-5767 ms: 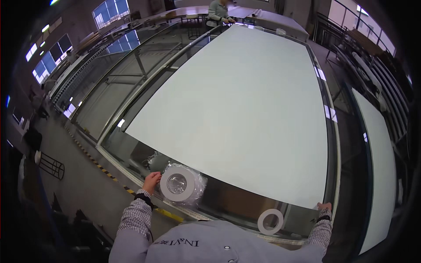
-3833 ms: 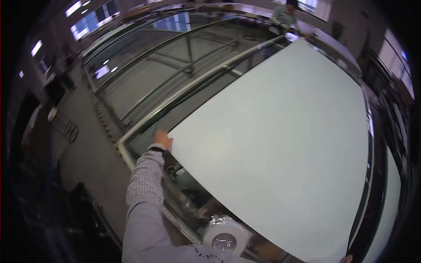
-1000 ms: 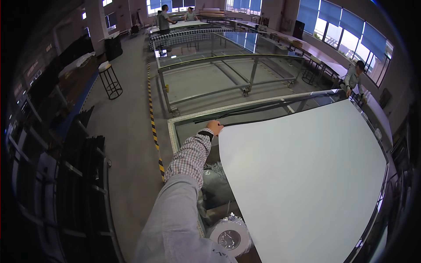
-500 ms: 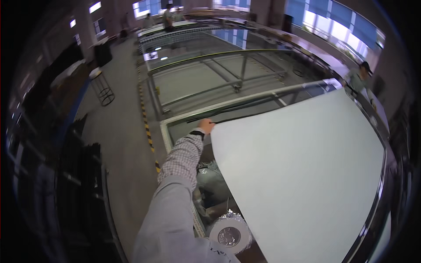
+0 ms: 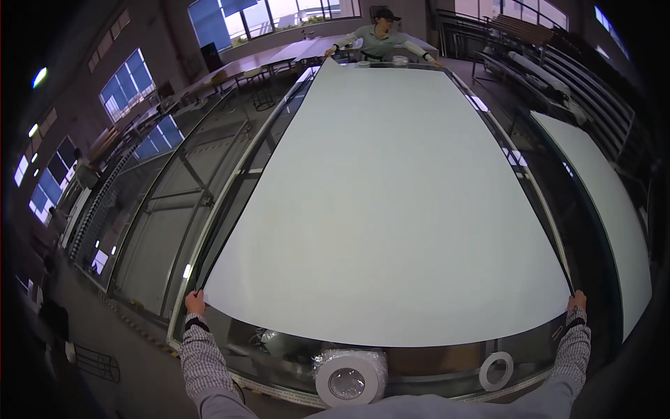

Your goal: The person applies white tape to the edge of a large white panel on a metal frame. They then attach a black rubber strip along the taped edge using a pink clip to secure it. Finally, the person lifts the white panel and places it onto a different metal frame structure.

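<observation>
A large white sheet point(image 5: 391, 209) stretches away from me over a glass-topped table with a metal frame point(image 5: 551, 223). My left hand point(image 5: 196, 302) is closed on its near left corner. At the near right corner my right hand point(image 5: 577, 301) grips the same sheet. The near edge sags in a curve between my hands. Across the table a person in a cap point(image 5: 380, 38) stands with arms spread, one hand at the far left corner of the sheet and the other near the far right corner.
On the near strip of the table sit a wide white tape roll in clear plastic point(image 5: 347, 382) and a thinner white ring-shaped roll point(image 5: 496, 371). Another white panel point(image 5: 600, 202) lies to the right. A metal frame stand point(image 5: 167, 216) is at left, with a stool point(image 5: 98, 364) beyond.
The view has swung right, bringing the far person to the top middle. My right hand now shows at the near right corner; my left hand still holds the left corner.
</observation>
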### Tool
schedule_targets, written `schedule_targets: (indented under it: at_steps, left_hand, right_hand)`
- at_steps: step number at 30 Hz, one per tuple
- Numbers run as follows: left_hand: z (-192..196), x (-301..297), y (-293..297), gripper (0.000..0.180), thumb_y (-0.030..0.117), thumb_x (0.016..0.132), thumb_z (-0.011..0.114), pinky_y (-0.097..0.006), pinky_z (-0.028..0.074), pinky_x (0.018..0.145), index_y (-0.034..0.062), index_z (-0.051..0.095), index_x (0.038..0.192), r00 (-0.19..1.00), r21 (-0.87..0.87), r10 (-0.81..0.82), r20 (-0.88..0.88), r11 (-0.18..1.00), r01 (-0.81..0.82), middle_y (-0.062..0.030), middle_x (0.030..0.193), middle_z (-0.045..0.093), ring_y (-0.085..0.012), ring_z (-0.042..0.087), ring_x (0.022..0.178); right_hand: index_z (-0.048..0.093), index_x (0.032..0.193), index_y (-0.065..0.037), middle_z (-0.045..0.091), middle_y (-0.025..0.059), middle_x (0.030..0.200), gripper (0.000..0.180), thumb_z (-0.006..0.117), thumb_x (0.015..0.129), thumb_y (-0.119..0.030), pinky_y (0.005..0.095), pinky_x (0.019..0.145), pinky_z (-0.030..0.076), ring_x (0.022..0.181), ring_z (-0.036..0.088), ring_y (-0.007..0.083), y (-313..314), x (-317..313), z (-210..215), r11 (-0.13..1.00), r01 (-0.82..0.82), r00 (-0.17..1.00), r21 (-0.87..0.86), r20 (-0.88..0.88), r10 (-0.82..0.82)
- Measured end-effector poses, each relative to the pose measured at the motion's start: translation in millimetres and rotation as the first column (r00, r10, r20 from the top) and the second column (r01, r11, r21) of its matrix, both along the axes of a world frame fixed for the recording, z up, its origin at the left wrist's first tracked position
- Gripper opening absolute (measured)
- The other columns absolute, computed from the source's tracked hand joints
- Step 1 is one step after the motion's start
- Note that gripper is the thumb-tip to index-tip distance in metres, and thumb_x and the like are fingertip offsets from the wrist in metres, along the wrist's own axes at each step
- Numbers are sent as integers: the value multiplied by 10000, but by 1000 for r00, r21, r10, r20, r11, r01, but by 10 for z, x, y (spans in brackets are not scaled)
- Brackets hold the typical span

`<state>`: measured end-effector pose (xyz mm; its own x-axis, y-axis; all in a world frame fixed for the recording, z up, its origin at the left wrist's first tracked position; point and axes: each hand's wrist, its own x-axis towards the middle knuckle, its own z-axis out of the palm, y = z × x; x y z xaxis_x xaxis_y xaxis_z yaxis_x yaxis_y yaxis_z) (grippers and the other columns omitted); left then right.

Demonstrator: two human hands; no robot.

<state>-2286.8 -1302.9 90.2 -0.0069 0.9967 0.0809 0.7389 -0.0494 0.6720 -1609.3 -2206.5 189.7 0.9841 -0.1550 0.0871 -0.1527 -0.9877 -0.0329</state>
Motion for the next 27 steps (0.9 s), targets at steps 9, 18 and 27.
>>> schedule_targets:
  at_steps: [9, 18, 27]
  left_hand:
    - [114, 164, -54, 281, 216, 846, 581, -357, 429, 472, -64, 578, 818, 1000, -34, 2, -31, 999, -3, -131, 651, 569, -208, 539, 506]
    - [373, -20, -211, 273, 194, 833, 586, -362, 453, 485, -75, 602, 877, 977, 214, -30, -213, 974, 76, -158, 707, 617, -244, 588, 572]
    - [831, 230, -744, 299, 308, 837, 536, -438, 471, 686, 29, 631, 886, 970, 308, 65, -233, 951, 10, -191, 809, 629, -360, 605, 786]
  right_hand:
    - [544, 908, 47, 584, 251, 948, 199, 607, 794, -103, 446, 782, 465, 937, 560, 403, -85, -74, -2, 1000, -21, 999, -14, 27, 21]
    - [524, 896, 68, 572, 265, 937, 201, 600, 798, -90, 441, 787, 457, 942, 554, 406, -24, 5, -114, 998, -60, 998, 23, -12, 61]
    - [465, 746, 33, 509, 206, 739, 158, 587, 770, -65, 444, 649, 417, 736, 537, 380, -256, 323, -77, 938, -346, 906, -10, 254, 337]
